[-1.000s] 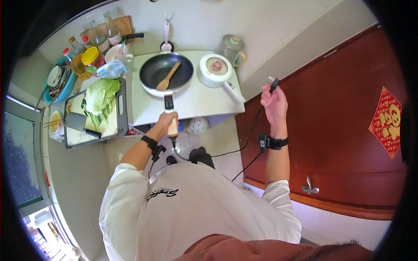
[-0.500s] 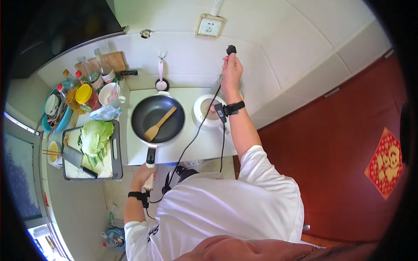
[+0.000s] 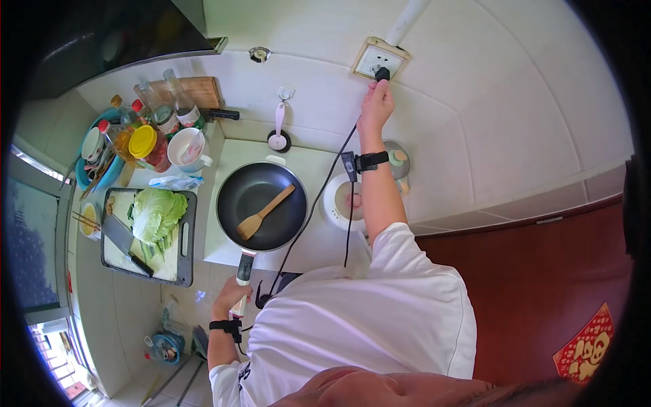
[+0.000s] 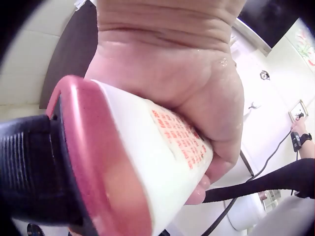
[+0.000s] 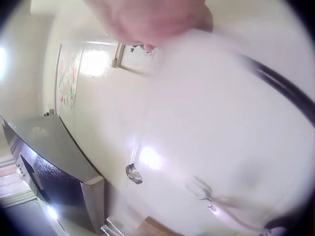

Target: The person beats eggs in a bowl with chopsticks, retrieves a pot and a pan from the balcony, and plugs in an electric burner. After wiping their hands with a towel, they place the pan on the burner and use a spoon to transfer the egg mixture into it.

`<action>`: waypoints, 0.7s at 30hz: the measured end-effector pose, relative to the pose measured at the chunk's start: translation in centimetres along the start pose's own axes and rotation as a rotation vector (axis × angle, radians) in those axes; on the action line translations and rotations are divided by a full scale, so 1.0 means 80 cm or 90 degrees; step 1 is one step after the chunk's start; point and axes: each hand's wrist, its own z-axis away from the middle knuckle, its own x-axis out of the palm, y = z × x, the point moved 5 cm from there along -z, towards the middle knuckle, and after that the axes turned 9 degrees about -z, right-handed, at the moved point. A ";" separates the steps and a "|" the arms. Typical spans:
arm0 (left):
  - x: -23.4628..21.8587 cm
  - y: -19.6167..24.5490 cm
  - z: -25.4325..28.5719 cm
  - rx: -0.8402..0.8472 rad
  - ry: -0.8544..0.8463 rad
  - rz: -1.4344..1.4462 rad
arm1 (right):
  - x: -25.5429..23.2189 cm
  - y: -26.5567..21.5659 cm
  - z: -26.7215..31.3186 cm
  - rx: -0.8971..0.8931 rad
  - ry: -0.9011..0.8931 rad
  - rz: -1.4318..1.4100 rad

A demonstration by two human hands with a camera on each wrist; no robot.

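Note:
In the head view my left hand (image 3: pixel 232 296) grips the handle (image 3: pixel 245 266) of a black-lined frying pan (image 3: pixel 247 190) on the white counter. A wooden spatula (image 3: pixel 266 211) lies in the pan. Up close in the left wrist view, the fingers wrap round the white handle (image 4: pixel 133 142), whose pink end carries a black cord fitting (image 4: pixel 34 167). My right hand (image 3: pixel 377 108) pinches a black plug (image 3: pixel 382 72) right at the lower part of a wall socket (image 3: pixel 371 61). The plug's prongs are hidden. In the right wrist view, the right hand (image 5: pixel 152 19) partly covers the socket.
A black cord (image 3: pixel 308 227) runs down across the counter. Beneath my right forearm sits a white lidded pot (image 3: pixel 336 203). At left, a cutting board (image 3: pixel 184 261) bears cabbage (image 3: pixel 152 214) and a cleaver (image 3: pixel 122 237). Behind stand bottles (image 3: pixel 178 102) and a white cup (image 3: pixel 186 150).
My right hand has carried the plug from beside the red door up to the wall socket. The left hand has kept its grip on the pan handle. The head view has shifted towards the wall.

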 end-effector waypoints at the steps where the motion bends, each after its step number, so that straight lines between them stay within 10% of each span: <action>1: 0.001 -0.003 -0.002 -0.004 0.003 0.014 | -0.001 0.002 -0.003 0.001 -0.001 0.002; 12: 0.004 -0.004 -0.002 -0.012 0.003 0.016 | -0.017 0.008 -0.008 -0.030 0.199 0.101; 21: 0.012 -0.027 -0.025 0.079 0.032 -0.077 | -0.014 -0.031 0.009 -0.153 0.117 0.205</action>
